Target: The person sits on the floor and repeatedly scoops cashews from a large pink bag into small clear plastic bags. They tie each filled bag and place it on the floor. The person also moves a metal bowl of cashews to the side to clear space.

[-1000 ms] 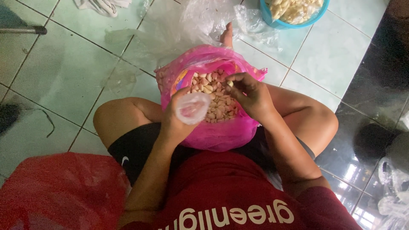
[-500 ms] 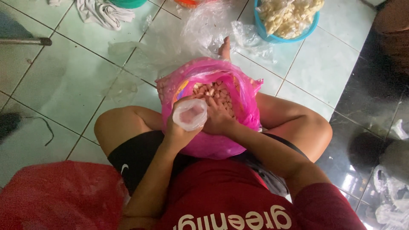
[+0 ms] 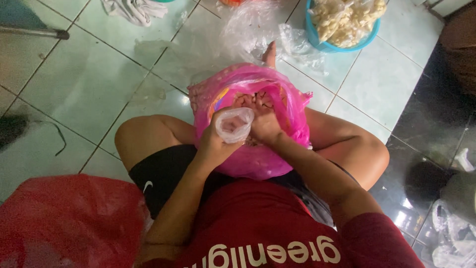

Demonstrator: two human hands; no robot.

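Big bag in the lap, hands over it.
The left hand (image 3: pixel 214 144) holds a small bag (image 3: pixel 234 124) beside the right hand (image 3: pixel 263 119), inside the big bag (image 3: pixel 292 106). A basin (image 3: pixel 317 42) sits beyond it, a cloth (image 3: pixel 135 10) far left.

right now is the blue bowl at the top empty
No, the blue bowl is heaped with small clear packets of pale snacks.

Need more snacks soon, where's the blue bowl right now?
The blue bowl sits on the tiled floor at the head view's top right, beyond the pink bag.
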